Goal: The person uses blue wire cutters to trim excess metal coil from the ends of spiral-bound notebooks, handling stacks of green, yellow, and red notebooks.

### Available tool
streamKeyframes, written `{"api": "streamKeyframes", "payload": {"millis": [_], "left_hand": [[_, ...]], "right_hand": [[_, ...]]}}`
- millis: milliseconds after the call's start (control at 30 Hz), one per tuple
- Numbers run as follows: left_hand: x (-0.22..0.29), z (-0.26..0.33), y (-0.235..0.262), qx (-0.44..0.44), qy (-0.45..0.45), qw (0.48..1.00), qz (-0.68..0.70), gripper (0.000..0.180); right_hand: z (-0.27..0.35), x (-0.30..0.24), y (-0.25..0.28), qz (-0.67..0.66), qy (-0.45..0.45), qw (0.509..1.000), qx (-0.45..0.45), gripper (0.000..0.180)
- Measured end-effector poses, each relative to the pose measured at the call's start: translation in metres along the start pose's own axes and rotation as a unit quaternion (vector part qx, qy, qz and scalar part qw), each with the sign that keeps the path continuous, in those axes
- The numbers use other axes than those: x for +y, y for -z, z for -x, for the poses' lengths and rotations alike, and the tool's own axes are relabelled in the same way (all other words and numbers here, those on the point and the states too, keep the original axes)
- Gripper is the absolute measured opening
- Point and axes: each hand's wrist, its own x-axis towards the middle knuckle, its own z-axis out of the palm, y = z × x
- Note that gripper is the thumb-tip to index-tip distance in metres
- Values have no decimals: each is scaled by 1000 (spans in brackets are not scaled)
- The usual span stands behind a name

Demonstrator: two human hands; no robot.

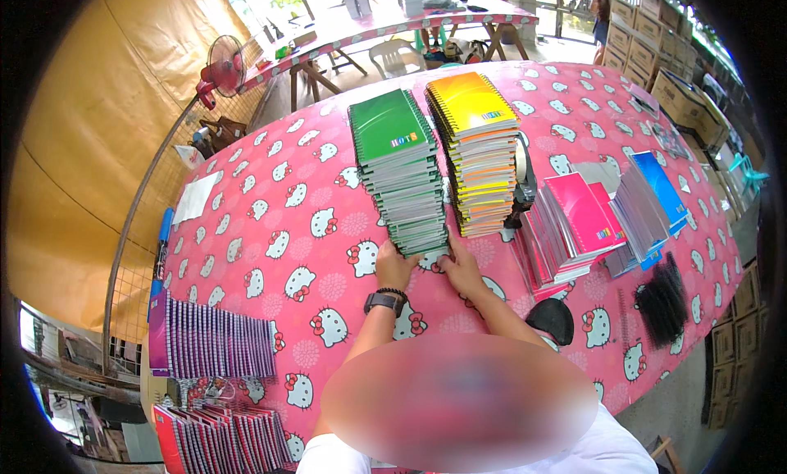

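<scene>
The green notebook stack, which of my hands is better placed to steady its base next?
Probably the left. Your left hand already rests at the foot of the green notebook stack, directly below it. Your right hand touches the stack's lower right corner, nearer the gap beside the yellow-topped stack.

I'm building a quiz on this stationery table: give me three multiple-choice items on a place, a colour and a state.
1. Where are both hands?
A. at the green stack's base
B. on the fan
C. on the black coils

2. What colour is the top cover right of the green stack?
A. blue
B. yellow-orange
C. purple

3. How do the pink notebooks lie?
A. leaning, fanned
B. one flat pile
C. boxed

Answers:
A: left hand and right hand touch the green stack.
B: the orange stack shows it.
A: the pink notebooks slant.
</scene>
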Motion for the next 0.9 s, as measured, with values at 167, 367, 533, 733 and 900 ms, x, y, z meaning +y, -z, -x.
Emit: {"api": "streamKeyframes", "payload": {"millis": [167,367,533,733,900], "left_hand": [[-11,-11,-2,-1,-23,999,28,46],[-4,-16,-2,-92,-34,992,74,51],[-21,47,43,-77,13,984,160,72],[13,209,149,-177,189,917,302,45],[18,323,213,-28,293,898,327,38]], "right_hand": [[-2,-14,-5,-115,-69,991,-27,73],[0,-12,10,-107,-52,993,-4,73],[79,-54,34,241,-1,966,-98,71],[225,-130,68,484,-1,846,-224,88],[243,-113,72,496,36,848,-186,82]]}}
